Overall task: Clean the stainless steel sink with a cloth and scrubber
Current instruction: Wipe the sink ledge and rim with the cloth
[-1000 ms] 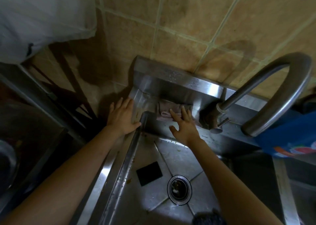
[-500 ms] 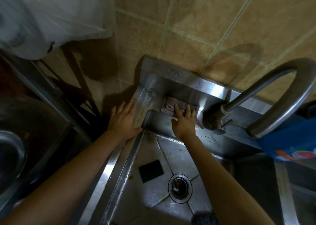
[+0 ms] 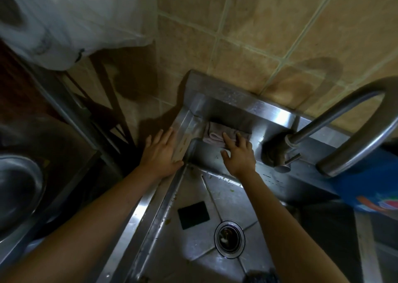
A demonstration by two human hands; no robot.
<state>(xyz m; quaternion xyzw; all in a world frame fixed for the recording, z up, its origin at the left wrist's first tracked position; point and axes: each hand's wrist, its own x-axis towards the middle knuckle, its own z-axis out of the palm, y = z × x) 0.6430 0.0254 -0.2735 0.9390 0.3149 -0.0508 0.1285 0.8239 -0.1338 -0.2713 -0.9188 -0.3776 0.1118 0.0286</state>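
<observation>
Steel sink (image 3: 226, 108) ledge was wiped with a pinkish cloth (image 3: 215, 135), pressed by flat right hand (image 3: 239, 155); left hand (image 3: 160, 153) was laid open on the rim.

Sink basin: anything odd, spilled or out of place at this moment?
Food specks dot the sink floor and back ledge. The dark scrubber lies unused beside the drain. Nothing looks damaged.
</observation>
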